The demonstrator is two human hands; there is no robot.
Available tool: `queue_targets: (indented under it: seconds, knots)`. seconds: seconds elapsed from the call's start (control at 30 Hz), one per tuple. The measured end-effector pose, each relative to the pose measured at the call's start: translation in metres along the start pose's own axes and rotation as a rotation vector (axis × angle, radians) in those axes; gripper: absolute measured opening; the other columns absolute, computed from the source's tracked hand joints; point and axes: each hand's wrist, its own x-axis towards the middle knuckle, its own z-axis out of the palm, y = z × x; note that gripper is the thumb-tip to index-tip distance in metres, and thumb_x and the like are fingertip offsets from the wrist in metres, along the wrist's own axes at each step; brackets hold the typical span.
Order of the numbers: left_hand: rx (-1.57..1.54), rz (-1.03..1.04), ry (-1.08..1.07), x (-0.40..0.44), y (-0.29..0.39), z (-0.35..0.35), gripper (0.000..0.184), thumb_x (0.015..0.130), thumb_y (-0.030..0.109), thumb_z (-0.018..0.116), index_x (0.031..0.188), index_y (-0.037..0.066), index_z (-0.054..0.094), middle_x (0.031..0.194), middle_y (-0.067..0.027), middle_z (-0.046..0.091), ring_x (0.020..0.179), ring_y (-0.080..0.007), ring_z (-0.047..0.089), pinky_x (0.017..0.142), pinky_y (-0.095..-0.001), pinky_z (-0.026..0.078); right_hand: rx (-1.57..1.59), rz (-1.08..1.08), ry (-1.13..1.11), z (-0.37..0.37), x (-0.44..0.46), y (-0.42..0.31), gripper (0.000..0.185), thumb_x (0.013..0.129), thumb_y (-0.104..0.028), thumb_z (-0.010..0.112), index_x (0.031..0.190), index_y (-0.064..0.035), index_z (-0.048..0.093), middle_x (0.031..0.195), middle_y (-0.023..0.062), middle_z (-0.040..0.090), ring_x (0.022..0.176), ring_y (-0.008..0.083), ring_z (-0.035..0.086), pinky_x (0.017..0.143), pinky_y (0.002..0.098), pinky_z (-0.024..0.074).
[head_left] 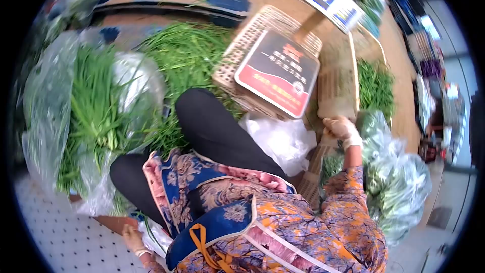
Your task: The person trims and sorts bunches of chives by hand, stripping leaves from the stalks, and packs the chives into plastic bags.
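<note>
My right hand (341, 127), in a pale thin glove, is closed on the near edge of a beige plastic basket (337, 83) that stands tilted on its side. Down at the lower left my left hand (133, 239) is beside a white plastic bag (155, 235) and the end of a brown board (115, 223). Its fingers look loosely extended, with nothing visible in them. In front of my knees stands a perforated beige crate (247, 35), with a black and red printed board (280, 73) on top. A crumpled white bag (280, 141) lies between my leg and the right-hand basket.
Loose green stalks (184, 45) are heaped ahead of my knees. A bundle of long green leaves (96, 91) lies in clear plastic (45, 116) at left. Bagged greens (394, 182) sit at my right, and more greens (375, 86) lie beyond the basket. A white-and-blue sign (332, 2) rises behind.
</note>
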Motion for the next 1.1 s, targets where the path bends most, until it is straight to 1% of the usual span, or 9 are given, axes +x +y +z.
queue_targets:
  seconds: [0.23, 0.43, 0.57, 0.63, 0.7, 0.77, 0.83, 1.03, 1.1]
  knots:
    - [-0.269, 0.606, 0.177, 0.011, 0.283, 0.016, 0.033, 0.090, 0.009, 0.050, 0.121, -0.003, 0.049, 0.124, -0.0137, 0.049, 0.112, -0.0232, 0.048, 0.098, -0.0321, 0.036, 0.011, 0.006, 0.002, 0.163, 0.146, 0.188, 0.021, 0.077, -0.014, 0.050, 0.091, -0.0064, 0.063, 0.080, 0.0142, 0.061, 0.073, 0.0246, 0.059, 0.065, 0.0355, 0.0465]
    - [-0.330, 1.049, -0.318, -0.049, 0.433, 0.124, 0.026, 0.087, 0.008, 0.054, 0.112, 0.004, 0.058, 0.118, -0.0109, 0.055, 0.111, -0.0222, 0.050, 0.098, -0.0328, 0.036, 0.002, 0.067, -0.214, 0.295, 0.144, 0.168, 0.029, 0.079, -0.014, 0.048, 0.105, -0.0077, 0.060, 0.107, 0.0163, 0.055, 0.102, 0.0281, 0.051, 0.084, 0.0343, 0.0417]
    - [-0.311, 1.149, -0.761, -0.101, 0.495, 0.182, 0.022, 0.086, 0.007, 0.055, 0.107, 0.003, 0.061, 0.111, -0.0088, 0.058, 0.103, -0.0217, 0.055, 0.092, -0.0327, 0.041, -0.137, 0.012, 0.113, 0.345, 0.171, 0.205, 0.035, 0.080, -0.013, 0.046, 0.113, -0.0096, 0.058, 0.120, 0.0159, 0.053, 0.116, 0.0294, 0.047, 0.095, 0.0336, 0.0385]
    - [-0.384, 0.859, -1.115, -0.113, 0.492, 0.218, 0.026, 0.085, 0.007, 0.056, 0.111, 0.001, 0.057, 0.110, -0.0091, 0.058, 0.099, -0.0190, 0.057, 0.088, -0.0290, 0.044, -0.403, -0.027, 0.546, 0.376, 0.211, 0.252, 0.035, 0.081, -0.011, 0.044, 0.114, -0.0121, 0.059, 0.119, 0.0128, 0.055, 0.116, 0.0283, 0.048, 0.098, 0.0334, 0.0371]
    - [-0.464, 0.349, -1.438, -0.106, 0.475, 0.255, 0.031, 0.086, 0.007, 0.055, 0.115, -0.002, 0.052, 0.109, -0.0110, 0.058, 0.097, -0.0166, 0.058, 0.086, -0.0256, 0.045, -0.474, -0.012, 0.361, 0.303, 0.153, 0.196, 0.034, 0.081, -0.011, 0.046, 0.113, -0.0130, 0.059, 0.120, 0.0130, 0.055, 0.113, 0.0277, 0.051, 0.096, 0.0349, 0.0392]
    - [-0.360, 0.452, -1.368, -0.103, 0.480, 0.263, 0.033, 0.089, 0.010, 0.052, 0.119, -0.003, 0.049, 0.108, -0.0123, 0.058, 0.097, -0.0165, 0.058, 0.085, -0.0256, 0.045, -0.538, 0.007, 0.116, 0.268, 0.130, 0.173, 0.033, 0.080, -0.012, 0.049, 0.111, -0.0130, 0.060, 0.119, 0.0130, 0.056, 0.111, 0.0270, 0.053, 0.094, 0.0356, 0.0413]
    - [-0.548, 0.201, -1.447, -0.097, 0.489, 0.262, 0.036, 0.090, 0.017, 0.053, 0.120, -0.003, 0.048, 0.106, -0.0109, 0.060, 0.099, -0.0184, 0.058, 0.086, -0.0285, 0.046, -0.623, 0.044, -0.347, 0.283, 0.145, 0.194, 0.030, 0.079, -0.015, 0.053, 0.107, -0.0115, 0.062, 0.116, 0.0127, 0.058, 0.108, 0.0259, 0.056, 0.090, 0.0354, 0.0445]
    - [-0.613, 0.117, -1.494, -0.093, 0.493, 0.264, 0.037, 0.092, 0.022, 0.049, 0.120, -0.003, 0.046, 0.106, -0.0129, 0.060, 0.098, -0.0202, 0.059, 0.086, -0.0294, 0.048, -0.551, -0.051, -0.247, 0.295, 0.125, 0.184, 0.022, 0.077, -0.015, 0.055, 0.096, -0.0100, 0.066, 0.108, 0.0112, 0.062, 0.103, 0.0264, 0.058, 0.085, 0.0362, 0.0469]
    - [-0.606, 0.125, -1.500, -0.092, 0.492, 0.264, 0.037, 0.092, 0.022, 0.048, 0.120, -0.003, 0.046, 0.106, -0.0132, 0.060, 0.098, -0.0203, 0.060, 0.086, -0.0293, 0.048, -0.370, -0.151, 0.111, 0.279, 0.112, 0.171, 0.016, 0.078, -0.015, 0.055, 0.084, -0.0061, 0.067, 0.086, 0.0135, 0.065, 0.092, 0.0293, 0.061, 0.081, 0.0377, 0.0481]
